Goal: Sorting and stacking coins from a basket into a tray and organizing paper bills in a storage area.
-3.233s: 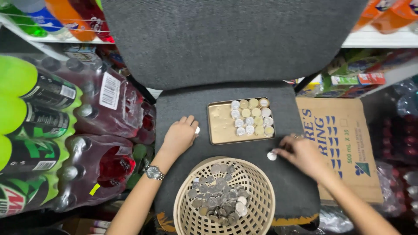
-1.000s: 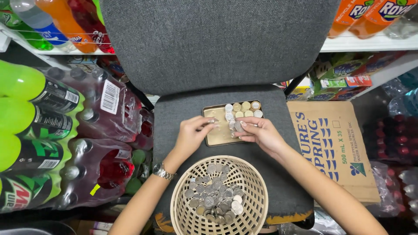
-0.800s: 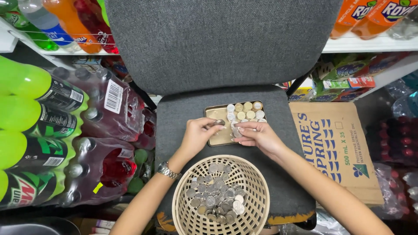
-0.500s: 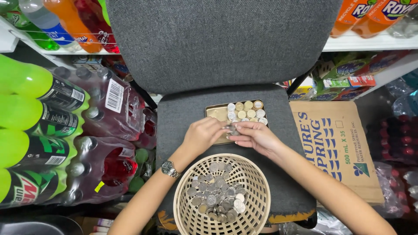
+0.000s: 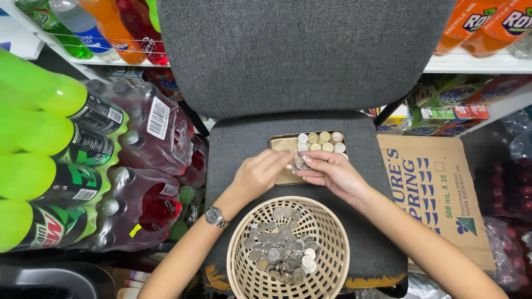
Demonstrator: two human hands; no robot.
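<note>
- The left hand (image 5: 259,176) and the right hand (image 5: 332,173) meet over the seat of a grey chair (image 5: 302,138), fingertips close together.
- Between the fingertips sits a small bunch of silver coins (image 5: 300,163). Both hands seem to pinch at it, the fingers bent in, but the pictures do not show clearly which hand really has the grip.
- The bunch is just above the near edge of a flat gold tray (image 5: 284,145) that lies on the seat.
- On the far side of the tray stand neat rows of coin stacks (image 5: 321,143), some silver and some gold coloured.
- Nearer the person is a round cream basket (image 5: 288,252) with many loose coins lying in its bottom.
- The coins are hard, small and smooth. One coin is light, but a stack likely feels heavy for its size.
- A stack would probably slide apart if squeezed only at the top. The best place to hold looks like the round sides, thumb on one side and fingers on the other, pressing evenly.
- The stacks on the tray stand close, so a bump could knock them over.
- The left wrist wears a wristwatch (image 5: 215,216).
- Packs of drink bottles (image 5: 83,166) sit at the left, and a brown cardboard box (image 5: 438,194) sits at the right.
</note>
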